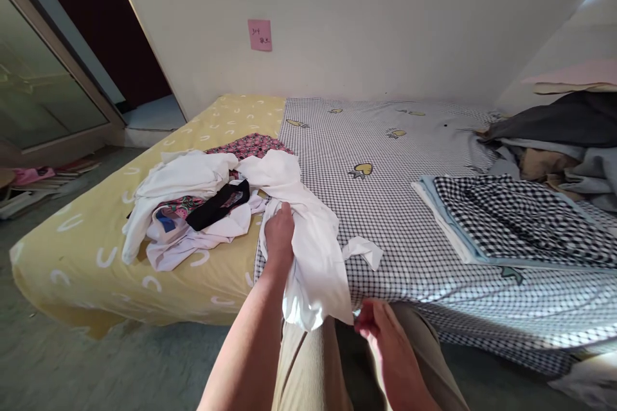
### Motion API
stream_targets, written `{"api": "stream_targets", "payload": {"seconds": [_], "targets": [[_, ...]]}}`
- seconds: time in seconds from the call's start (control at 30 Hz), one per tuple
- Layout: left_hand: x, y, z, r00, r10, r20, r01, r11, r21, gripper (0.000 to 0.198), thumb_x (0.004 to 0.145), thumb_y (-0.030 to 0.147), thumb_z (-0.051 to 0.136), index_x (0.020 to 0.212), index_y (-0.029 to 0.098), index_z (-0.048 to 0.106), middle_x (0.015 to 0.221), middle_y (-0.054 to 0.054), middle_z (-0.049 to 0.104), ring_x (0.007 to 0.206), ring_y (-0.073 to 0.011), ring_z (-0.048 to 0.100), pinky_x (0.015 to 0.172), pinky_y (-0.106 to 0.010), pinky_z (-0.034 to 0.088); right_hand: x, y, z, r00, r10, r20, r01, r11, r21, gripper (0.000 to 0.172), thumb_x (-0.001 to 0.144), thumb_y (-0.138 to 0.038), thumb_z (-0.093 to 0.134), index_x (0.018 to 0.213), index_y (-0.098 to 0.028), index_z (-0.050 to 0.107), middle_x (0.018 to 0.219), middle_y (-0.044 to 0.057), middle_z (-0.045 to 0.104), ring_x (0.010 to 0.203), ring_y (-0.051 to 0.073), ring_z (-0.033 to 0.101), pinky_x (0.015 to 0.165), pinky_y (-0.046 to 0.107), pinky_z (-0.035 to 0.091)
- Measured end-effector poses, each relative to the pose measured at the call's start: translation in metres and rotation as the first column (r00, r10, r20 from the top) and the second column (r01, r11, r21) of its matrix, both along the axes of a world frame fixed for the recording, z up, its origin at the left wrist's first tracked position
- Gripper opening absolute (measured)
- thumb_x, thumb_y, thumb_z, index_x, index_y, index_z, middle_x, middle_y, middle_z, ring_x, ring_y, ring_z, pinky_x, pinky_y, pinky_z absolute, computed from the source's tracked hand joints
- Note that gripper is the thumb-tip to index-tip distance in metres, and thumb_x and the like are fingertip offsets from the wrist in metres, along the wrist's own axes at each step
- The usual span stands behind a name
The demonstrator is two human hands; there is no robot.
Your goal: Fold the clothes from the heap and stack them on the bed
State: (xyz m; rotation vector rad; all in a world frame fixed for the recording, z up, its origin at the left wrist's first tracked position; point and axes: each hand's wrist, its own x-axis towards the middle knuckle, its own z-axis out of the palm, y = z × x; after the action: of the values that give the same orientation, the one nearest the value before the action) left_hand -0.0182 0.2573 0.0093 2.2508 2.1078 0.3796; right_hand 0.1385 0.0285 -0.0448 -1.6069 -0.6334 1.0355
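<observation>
Apparently the sorting is partway, with a flat stack point(511, 218) at right and a jumbled heap point(180, 176) at left, as the left hand point(280, 231) grasps the unfolded white garment point(315, 225) draped over the bed point(409, 205), the right hand's point(383, 327) grip unclear.

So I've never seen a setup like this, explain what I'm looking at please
No machine, just a person's two bare hands. The one picture comes from a head-worn camera looking forward and down. Ahead, a yellow cover and a checked cover lie side by side. A heap of clothes sits mostly on the yellow one, with folded cloths at the right on the checked one. The left hand grips a white garment; the right hand is by its lower corner, though I can't tell whether it touches.
</observation>
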Motion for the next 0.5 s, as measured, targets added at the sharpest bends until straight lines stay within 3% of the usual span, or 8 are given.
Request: {"api": "stream_targets", "payload": {"seconds": [0.1,0.17,0.23,0.3,0.37,0.5], "targets": [[-0.001,0.003,-0.002,1.000,0.000,-0.005,0.000,1.000,-0.004,0.031,0.101,0.015,0.032,0.119,0.018,0.058,0.098,-0.010,0.077,0.087,-0.0222,0.073,0.074,-0.029,0.051,-0.015,-0.022,-0.024,0.926,0.144,-0.348,-0.206,0.968,-0.146,0.036,0.074,-0.065,0.072,0.080,-0.029,0.069,0.065,0.001,0.063,0.056,0.022,0.061,0.059,0.038,0.054],[-0.001,0.004,-0.004,1.000,-0.007,-0.004,0.007,1.000,-0.004,0.031,0.101,0.015,0.033,0.119,0.017,0.057,0.100,-0.011,0.076,0.088,-0.0227,0.073,0.074,-0.030,0.051,-0.028,-0.028,-0.027,0.826,0.223,-0.518,-0.356,0.918,-0.173,0.037,0.070,-0.057,0.080,0.094,-0.029,0.073,0.070,0.001,0.066,0.054,0.019,0.061,0.057,0.035,0.052],[-0.001,0.003,-0.003,1.000,-0.015,0.000,0.015,1.000,0.001,0.030,0.101,0.015,0.034,0.120,0.016,0.057,0.102,-0.012,0.076,0.088,-0.0226,0.072,0.075,-0.030,0.051,-0.044,-0.025,-0.021,0.739,0.245,-0.628,-0.417,0.898,-0.140,0.050,0.071,-0.052,0.084,0.114,-0.031,0.071,0.078,0.000,0.069,0.059,0.018,0.065,0.058,0.032,0.052],[-0.001,-0.002,-0.001,1.000,-0.026,0.011,0.026,1.000,0.015,0.028,0.100,0.015,0.035,0.118,0.017,0.057,0.101,-0.011,0.075,0.087,-0.0220,0.071,0.075,-0.030,0.050,-0.061,-0.011,-0.014,0.686,0.257,-0.681,-0.434,0.896,-0.099,0.054,0.070,-0.052,0.086,0.117,-0.031,0.069,0.083,0.000,0.070,0.061,0.018,0.068,0.056,0.032,0.053],[-0.002,-0.009,0.001,0.998,-0.044,0.034,0.042,0.998,0.040,0.025,0.099,0.016,0.038,0.114,0.018,0.058,0.099,-0.010,0.074,0.089,-0.0215,0.071,0.077,-0.029,0.049,-0.079,0.009,-0.012,0.677,0.244,-0.695,-0.422,0.902,-0.094,0.046,0.065,-0.052,0.088,0.101,-0.028,0.071,0.086,0.001,0.072,0.064,0.020,0.070,0.055,0.031,0.053],[-0.010,-0.025,0.004,0.988,-0.100,0.121,0.089,0.992,0.093,0.012,0.097,0.019,0.045,0.098,0.022,0.056,0.096,-0.007,0.073,0.089,-0.0201,0.069,0.077,-0.028,0.047,-0.100,0.050,-0.022,0.771,0.132,-0.623,-0.260,0.958,-0.119,0.034,0.061,-0.053,0.084,0.081,-0.029,0.070,0.076,0.003,0.073,0.073,0.023,0.075,0.066,0.035,0.058]]}}
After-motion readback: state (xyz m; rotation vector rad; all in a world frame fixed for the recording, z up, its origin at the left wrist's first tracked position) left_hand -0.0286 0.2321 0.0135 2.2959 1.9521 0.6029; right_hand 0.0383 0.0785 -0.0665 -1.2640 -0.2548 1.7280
